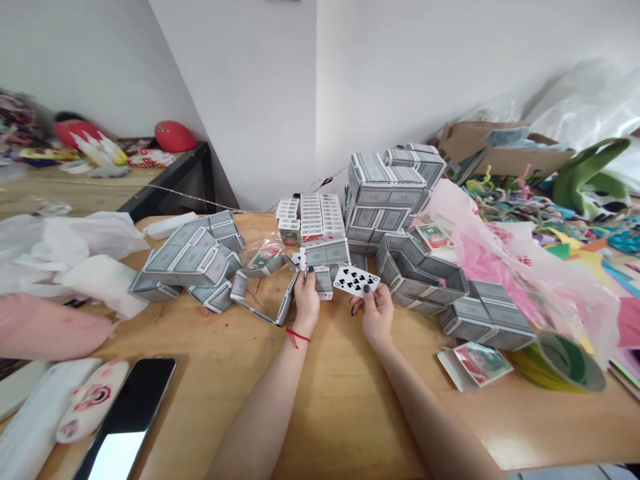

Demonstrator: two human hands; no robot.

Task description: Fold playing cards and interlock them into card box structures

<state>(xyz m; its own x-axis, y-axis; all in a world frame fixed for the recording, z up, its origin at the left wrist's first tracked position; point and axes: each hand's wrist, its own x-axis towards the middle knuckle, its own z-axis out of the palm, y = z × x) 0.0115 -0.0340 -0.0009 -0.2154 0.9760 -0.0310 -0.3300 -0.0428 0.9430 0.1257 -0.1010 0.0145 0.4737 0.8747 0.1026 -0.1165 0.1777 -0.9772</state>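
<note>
My left hand (306,301), with a red string on the wrist, grips a small stack of playing cards (324,280) held upright above the wooden table (340,400). My right hand (376,313) pinches a single face-up card, a nine of spades (356,281), just right of that stack. Behind my hands stand piles of grey-backed card packs (387,190) and rows of small card boxes (313,217). More grey packs lie toppled at the left (190,257) and at the right (475,310).
A black phone (130,420) and a white case lie at the near left. White and pink plastic bags (75,253) spread at the left; a pink bag (500,260), a tape roll (570,360), a loose card box (477,363) and coloured craft scraps crowd the right.
</note>
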